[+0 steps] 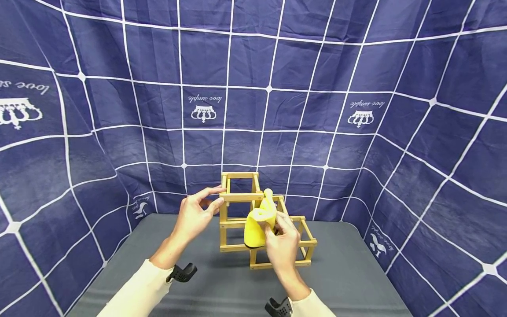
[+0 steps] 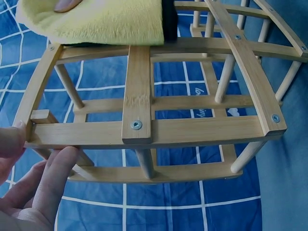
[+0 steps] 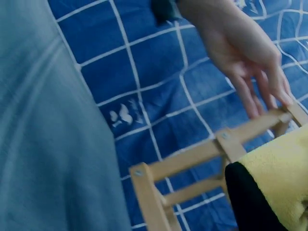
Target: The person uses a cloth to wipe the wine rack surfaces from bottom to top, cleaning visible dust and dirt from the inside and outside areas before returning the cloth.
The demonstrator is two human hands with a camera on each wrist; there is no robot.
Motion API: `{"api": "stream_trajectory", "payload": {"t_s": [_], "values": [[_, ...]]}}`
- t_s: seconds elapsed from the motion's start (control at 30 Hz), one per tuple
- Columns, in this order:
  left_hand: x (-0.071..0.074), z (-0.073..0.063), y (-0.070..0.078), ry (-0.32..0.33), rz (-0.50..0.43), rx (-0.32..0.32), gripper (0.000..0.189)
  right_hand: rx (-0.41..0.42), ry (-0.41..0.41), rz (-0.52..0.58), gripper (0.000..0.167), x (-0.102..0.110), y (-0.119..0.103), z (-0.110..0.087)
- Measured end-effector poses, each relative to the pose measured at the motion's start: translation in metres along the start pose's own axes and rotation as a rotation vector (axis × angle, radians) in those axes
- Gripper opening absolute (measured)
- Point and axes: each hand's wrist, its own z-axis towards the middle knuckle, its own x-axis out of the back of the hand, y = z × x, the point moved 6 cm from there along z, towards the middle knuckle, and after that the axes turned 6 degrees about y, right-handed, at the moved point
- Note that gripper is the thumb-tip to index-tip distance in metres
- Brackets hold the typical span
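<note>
A stepped rack of pale wooden bars [image 1: 233, 223] stands on the grey surface. At its upper left corner, my left hand [image 1: 196, 214] pinches the frame, thumb and fingers on either side of a bar [image 2: 79, 133]. My right hand [image 1: 284, 242] grips a yellow fleecy cloth piece [image 1: 255, 229] with a black edge, bunched up and held against the middle of the rack. In the left wrist view the yellow piece [image 2: 103, 24] lies over an upper bar, one fingertip showing on it. The right wrist view shows its black edge [image 3: 248, 199]; the right hand itself is hidden there.
The rack's lower tiers [image 1: 304, 240] step down to the right. Dark blue cloth with white grid lines [image 1: 253, 110] hangs behind and at both sides. Grey covering [image 1: 348, 281] spreads around the rack. Each wrist wears a black strap mount [image 1: 184, 273].
</note>
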Motion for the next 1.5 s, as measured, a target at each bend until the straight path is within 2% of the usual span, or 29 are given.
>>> {"api": "stream_trajectory", "payload": {"t_s": [0.13,0.27,0.47,0.6,0.77,0.93,1.2,1.33,1.5], "values": [[0.002,0.003,0.002,-0.016,-0.013,0.005,0.032,0.050,-0.004,0.084,0.034,-0.011,-0.005,-0.014],[0.005,0.005,0.004,-0.032,-0.020,-0.010,0.030,0.094,-0.032,0.062,0.033,-0.026,-0.013,-0.021],[0.009,0.004,0.008,-0.053,0.023,-0.049,0.027,0.066,-0.085,-0.038,0.034,-0.052,-0.019,-0.022],[0.010,0.004,0.009,-0.066,0.063,-0.073,0.026,0.112,-0.110,-0.137,0.036,-0.068,-0.026,-0.022],[0.010,0.006,0.009,-0.091,0.071,-0.072,0.025,0.180,-0.122,-0.283,0.031,-0.083,-0.035,-0.018],[0.010,0.008,0.010,-0.097,0.081,-0.067,0.023,0.187,-0.134,-0.429,0.030,-0.092,-0.037,-0.011],[0.012,0.011,0.009,-0.092,0.090,-0.065,0.023,0.144,-0.273,-0.521,0.030,-0.101,-0.032,-0.006],[0.010,0.011,0.008,-0.114,0.095,-0.061,0.025,0.132,-0.302,-0.520,0.028,-0.099,-0.031,-0.004],[0.011,0.008,0.004,-0.103,0.066,-0.044,0.030,0.158,-0.266,-0.408,0.025,-0.091,-0.033,-0.006]]}}
